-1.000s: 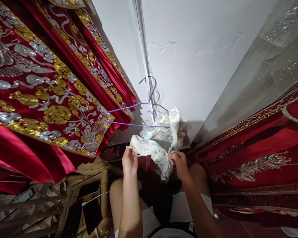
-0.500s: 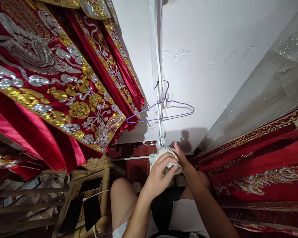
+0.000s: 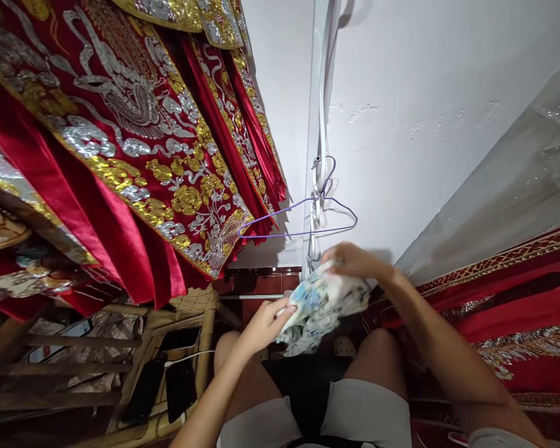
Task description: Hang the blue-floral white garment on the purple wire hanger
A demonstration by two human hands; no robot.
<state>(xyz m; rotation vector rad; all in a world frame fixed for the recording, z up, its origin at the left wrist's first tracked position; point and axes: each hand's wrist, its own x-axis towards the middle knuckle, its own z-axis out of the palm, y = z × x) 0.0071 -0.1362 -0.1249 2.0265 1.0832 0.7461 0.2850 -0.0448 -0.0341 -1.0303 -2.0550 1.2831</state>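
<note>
A crumpled white cloth with a blue floral print sits between my two hands above my knees. My left hand pinches its lower left edge with closed fingers. My right hand lies over the top of the cloth, fingers curled onto it. Just above, an empty purple wire hanger hangs from a hook on the white wall, beside a white cable conduit.
Red garments with gold and silver embroidery hang close on the left. More red embroidered fabric under clear plastic crowds the right. A bamboo chair holding dark flat devices and a white cable stands at lower left. The floor is dark red tile.
A second ago the cloth hung on the purple hanger while I held its lower edges. It came off, was bunched in both hands, and is now spread slightly; the hanger hangs bare.
</note>
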